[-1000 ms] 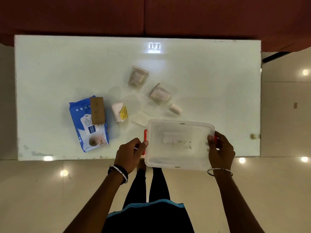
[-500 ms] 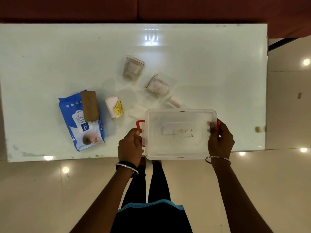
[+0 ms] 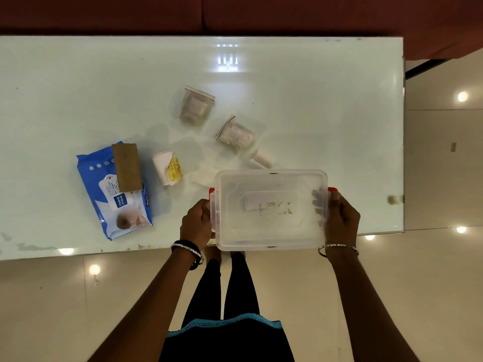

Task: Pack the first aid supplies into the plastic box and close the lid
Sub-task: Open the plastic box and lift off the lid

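Observation:
A clear plastic box (image 3: 270, 231) with its lid on and red side clips sits at the near edge of the glass table (image 3: 313, 100). My left hand (image 3: 196, 223) grips its left end at the red clip, my right hand (image 3: 341, 220) grips its right end. Beyond the box lie a blue wipes pack (image 3: 104, 199) with a brown flat packet (image 3: 127, 167) on top, a white gauze pack with a yellow label (image 3: 167, 167), two zip bags (image 3: 196, 107) (image 3: 235, 134), a small white roll (image 3: 264, 158) and a flat white pad (image 3: 201, 176).
A dark red sofa (image 3: 235, 11) runs along the far side of the table. The table's near edge is right at my legs, over a shiny tiled floor (image 3: 431, 283). A small fitting (image 3: 392, 199) sits at the table's right edge.
Both hands have stayed on the box ends. My left fingers have closed further around the red clip on the left. The camera has shifted slightly.

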### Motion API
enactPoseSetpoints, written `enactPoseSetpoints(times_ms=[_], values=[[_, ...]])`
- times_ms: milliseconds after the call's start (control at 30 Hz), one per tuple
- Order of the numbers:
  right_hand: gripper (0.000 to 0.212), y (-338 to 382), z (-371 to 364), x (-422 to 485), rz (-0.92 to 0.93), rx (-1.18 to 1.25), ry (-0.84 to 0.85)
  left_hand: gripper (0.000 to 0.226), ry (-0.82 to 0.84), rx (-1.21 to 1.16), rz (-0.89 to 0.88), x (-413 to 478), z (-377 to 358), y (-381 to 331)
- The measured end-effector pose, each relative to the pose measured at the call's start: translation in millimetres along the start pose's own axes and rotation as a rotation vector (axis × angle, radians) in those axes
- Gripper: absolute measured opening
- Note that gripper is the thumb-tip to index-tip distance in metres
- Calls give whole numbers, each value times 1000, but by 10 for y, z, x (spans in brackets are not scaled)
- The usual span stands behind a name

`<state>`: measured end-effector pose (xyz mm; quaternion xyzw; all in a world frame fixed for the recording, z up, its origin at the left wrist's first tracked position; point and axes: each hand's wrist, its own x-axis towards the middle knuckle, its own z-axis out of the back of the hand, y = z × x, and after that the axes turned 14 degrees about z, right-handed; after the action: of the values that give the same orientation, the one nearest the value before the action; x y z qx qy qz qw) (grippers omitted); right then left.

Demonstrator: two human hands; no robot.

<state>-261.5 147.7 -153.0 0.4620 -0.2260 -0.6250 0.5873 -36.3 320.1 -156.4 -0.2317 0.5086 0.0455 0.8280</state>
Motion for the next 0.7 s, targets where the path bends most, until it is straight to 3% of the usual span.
enactPoseSetpoints(times_ms=[67, 200, 300, 333, 400, 467, 533, 600, 700], values=[[36, -73, 43, 65, -66, 41, 2, 28, 26, 13, -12, 19, 23, 10], [33, -131, 86, 268, -142, -134, 37, 28, 131, -30, -13, 58, 73, 11], [16, -6, 61, 335, -160, -211, -148, 29, 210, -58, -11, 100, 103, 40], [16, 90, 22, 316, -87, -293, -211, 30, 245, -65, -4, 116, 120, 53], [19, 358, -110, 184, 237, -447, -257, 31, 324, -98, 16, 158, 161, 69], [19, 653, -333, -66, 581, -505, -172, 29, 400, -144, 42, 204, 198, 73], [18, 884, -610, -387, 743, -482, -23, 29, 444, -175, 60, 242, 222, 80], [27, 1024, -888, -695, 777, -478, 184, 29, 459, -187, 66, 255, 234, 101], [65, 1056, -1170, -953, 751, -701, 560, 30, 446, -152, 33, 260, 239, 105]])
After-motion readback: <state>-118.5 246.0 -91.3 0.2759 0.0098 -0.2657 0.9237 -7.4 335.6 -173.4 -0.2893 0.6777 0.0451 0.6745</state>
